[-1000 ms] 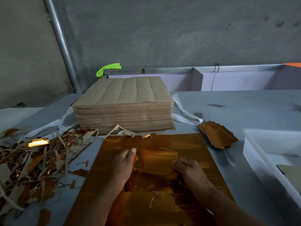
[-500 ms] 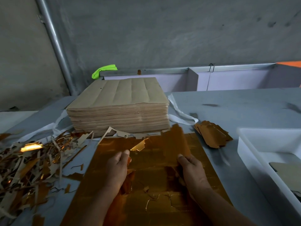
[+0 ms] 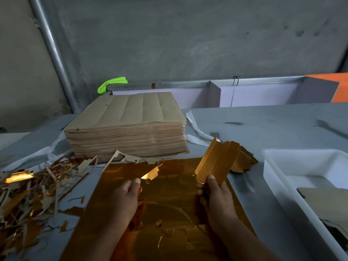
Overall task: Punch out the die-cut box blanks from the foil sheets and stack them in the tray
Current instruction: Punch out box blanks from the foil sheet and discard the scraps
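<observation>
Your right hand (image 3: 216, 198) pinches a gold blank (image 3: 216, 162) by its lower end, thumb on the near face and fingers curled behind. The blank is raised off the foil sheet (image 3: 175, 187) and tilts away towards the far right. Your left hand (image 3: 126, 200) is curled on the foil sheet and grips a torn part of it; just beyond the thumb, a ragged flap stands up. The foil sheet lies flat at the near edge of the worktop (image 3: 263, 125). A pile of blanks (image 3: 246, 161) lies just behind the held one. The white tray (image 3: 273, 166) sits at the right edge, with a brown card (image 3: 323, 196) inside. Scraps (image 3: 28, 194) cover the left side. A stack of brown sheets (image 3: 128, 127) stands beyond the foil sheet.
</observation>
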`<move>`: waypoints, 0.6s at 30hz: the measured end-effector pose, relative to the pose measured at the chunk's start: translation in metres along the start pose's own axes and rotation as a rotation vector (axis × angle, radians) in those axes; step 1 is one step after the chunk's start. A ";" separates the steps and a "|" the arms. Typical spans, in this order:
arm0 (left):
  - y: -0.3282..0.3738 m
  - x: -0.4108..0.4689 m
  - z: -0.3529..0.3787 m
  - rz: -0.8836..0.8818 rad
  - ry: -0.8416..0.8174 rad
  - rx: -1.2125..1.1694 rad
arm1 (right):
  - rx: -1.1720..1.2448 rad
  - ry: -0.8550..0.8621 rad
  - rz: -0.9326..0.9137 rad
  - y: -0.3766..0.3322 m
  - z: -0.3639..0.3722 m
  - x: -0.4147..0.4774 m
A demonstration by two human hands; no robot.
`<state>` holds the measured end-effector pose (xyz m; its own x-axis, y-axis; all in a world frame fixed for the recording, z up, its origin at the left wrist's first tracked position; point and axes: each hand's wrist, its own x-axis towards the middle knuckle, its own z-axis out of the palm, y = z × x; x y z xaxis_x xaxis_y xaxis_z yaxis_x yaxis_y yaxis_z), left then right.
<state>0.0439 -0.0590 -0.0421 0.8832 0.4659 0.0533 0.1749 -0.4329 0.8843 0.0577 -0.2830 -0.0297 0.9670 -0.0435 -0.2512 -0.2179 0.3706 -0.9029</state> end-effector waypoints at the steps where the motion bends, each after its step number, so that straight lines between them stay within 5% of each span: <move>1: 0.000 -0.001 0.000 0.005 0.004 -0.009 | 0.028 -0.005 -0.001 -0.001 0.000 0.001; 11: 0.002 -0.002 0.002 0.027 0.017 0.004 | -0.193 -0.012 0.075 -0.003 0.004 0.005; 18: -0.004 0.000 0.002 0.053 -0.008 -0.007 | -0.413 0.157 -0.100 -0.035 -0.013 0.034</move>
<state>0.0440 -0.0585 -0.0462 0.8947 0.4362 0.0960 0.1250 -0.4509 0.8838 0.0968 -0.3100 -0.0112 0.9610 -0.2123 -0.1770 -0.1902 -0.0429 -0.9808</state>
